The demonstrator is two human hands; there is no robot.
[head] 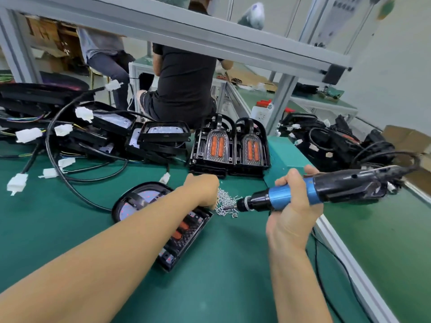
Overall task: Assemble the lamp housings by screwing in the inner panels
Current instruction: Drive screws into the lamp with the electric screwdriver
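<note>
Two hands of mine are over the green bench mat (70, 229). My right hand (294, 206), right of center in the frame, is wrapped around the blue-and-black electric screwdriver (310, 191), which lies nearly level with its bit pointing left into the small heap of silver screws (227, 202) at the middle of the frame. My left hand (202, 188) reaches in from the lower left and sits at the left edge of that heap, knuckles up; its fingertips are hidden, so I cannot tell whether they pinch a screw. Under my left forearm lies a black lamp housing (184, 238) with orange inserts and a rounded end toward center left. Just above the screws, at upper center, two more housings with orange lenses (229, 145) stand side by side. A tangle of black cables with white connectors (63, 129) fills the left side, and another pile of black parts (338, 141) sits at the right.
</note>
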